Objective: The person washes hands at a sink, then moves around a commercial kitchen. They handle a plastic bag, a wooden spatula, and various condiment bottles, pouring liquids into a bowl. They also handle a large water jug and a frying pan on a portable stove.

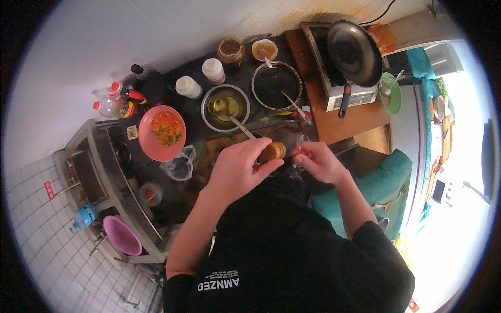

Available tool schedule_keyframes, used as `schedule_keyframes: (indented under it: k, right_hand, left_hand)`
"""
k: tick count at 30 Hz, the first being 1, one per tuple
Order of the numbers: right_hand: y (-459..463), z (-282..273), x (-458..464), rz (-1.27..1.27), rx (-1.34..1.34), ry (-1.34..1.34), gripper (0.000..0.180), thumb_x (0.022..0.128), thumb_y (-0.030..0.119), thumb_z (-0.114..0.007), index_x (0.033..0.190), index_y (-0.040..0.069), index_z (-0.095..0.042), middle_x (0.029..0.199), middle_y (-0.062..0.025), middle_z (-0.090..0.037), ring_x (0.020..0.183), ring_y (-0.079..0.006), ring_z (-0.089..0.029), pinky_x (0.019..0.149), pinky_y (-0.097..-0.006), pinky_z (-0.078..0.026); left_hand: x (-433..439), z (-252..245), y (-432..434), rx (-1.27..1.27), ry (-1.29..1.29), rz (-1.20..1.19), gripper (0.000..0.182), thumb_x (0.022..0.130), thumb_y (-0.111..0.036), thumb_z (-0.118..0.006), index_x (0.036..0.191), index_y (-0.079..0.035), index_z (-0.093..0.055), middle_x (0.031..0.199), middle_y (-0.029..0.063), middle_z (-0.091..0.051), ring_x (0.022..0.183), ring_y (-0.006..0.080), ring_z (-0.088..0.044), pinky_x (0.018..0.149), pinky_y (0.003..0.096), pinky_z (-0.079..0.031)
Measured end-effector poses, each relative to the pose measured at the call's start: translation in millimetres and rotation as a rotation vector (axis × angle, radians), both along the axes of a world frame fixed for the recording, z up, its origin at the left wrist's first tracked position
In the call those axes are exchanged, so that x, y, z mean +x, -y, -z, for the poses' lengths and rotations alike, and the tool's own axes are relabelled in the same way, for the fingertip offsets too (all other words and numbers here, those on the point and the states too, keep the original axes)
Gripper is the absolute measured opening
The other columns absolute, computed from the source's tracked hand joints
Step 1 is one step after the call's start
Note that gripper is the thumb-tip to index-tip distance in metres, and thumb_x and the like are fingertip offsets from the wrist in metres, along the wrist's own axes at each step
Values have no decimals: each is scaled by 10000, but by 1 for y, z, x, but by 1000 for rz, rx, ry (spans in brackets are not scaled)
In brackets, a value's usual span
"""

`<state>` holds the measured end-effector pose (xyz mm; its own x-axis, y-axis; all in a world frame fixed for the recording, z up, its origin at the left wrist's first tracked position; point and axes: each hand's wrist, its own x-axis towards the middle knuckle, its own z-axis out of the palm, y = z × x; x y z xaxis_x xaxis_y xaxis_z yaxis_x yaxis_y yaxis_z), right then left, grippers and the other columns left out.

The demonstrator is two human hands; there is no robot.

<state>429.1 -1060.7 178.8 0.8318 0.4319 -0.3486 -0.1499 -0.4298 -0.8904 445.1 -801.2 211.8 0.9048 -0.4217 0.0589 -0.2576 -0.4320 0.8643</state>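
Observation:
My left hand (240, 168) grips a stack of round, golden-brown disc-like pieces (275, 152) between thumb and fingers. Close to its right, my right hand (319, 161) pinches something small and red (299, 153), with clear plastic around it. Just beyond my hands stands a steel bowl (245, 119) of yellow oil with a ladle (242, 127) in it; the handle points toward my left hand. A dark round pan (274, 88) with a long-handled utensil sits to its right. A pink bowl (146, 150) of chopped orange and green food is on the left.
White bottles (189, 87), a brown jar (231, 51) and a sauce bowl (265, 50) line the back. Sauce bottles (113, 106) stand at the left, near a sink (90, 176). A frying pan (354, 54) rests on a cooker at the right, beside a green bowl (395, 101).

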Motion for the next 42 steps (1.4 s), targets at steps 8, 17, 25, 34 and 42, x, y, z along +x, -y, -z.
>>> schedule_keyframes:
  k: [8, 17, 25, 34, 42]
  right_hand:
    - [-17, -14, 8, -177, -5, 30, 257, 932, 243, -687, 847, 21, -590, 683, -108, -565, 627, -213, -537, 600, -358, -432]
    - [-43, -44, 36, -353, 91, 86, 292, 890, 247, -714, 763, 29, -568, 620, -90, -521, 577, -201, -514, 559, -353, -407]
    - [-109, -96, 93, -491, 249, 78, 237, 774, 193, -748, 903, 33, -630, 735, -33, -580, 673, -129, -537, 604, -310, -444]
    - [-218, -124, 188, -170, 127, 153, 324, 768, 20, -669, 1091, -1, -660, 963, -21, -681, 906, -99, -605, 849, -271, -499]
    - [-289, -55, 267, -81, 78, 84, 357, 777, -6, -649, 1134, -15, -654, 987, -67, -676, 936, -179, -635, 875, -316, -503]
  left_hand:
    - [-16, -32, -19, 365, 129, 155, 389, 843, -269, -762, 1117, -23, -636, 862, 118, -635, 764, 292, -648, 650, 396, -521]
    - [-19, -60, -52, 145, 284, 201, 361, 776, -264, -811, 1099, -135, -715, 914, 48, -587, 832, 248, -607, 736, 379, -512]
    - [-43, -57, -111, -58, 371, -618, 467, 758, -87, -825, 1197, -51, -670, 970, 72, -611, 843, 213, -603, 766, 357, -510]
    - [-167, 74, -262, -153, -217, -1115, 357, 931, -61, -681, 1276, -10, -603, 964, 2, -628, 858, 81, -584, 785, 239, -483]
    - [-301, 173, -299, -230, -567, -1341, 292, 923, -149, -712, 1179, -22, -653, 869, 5, -637, 788, 85, -597, 718, 231, -482]
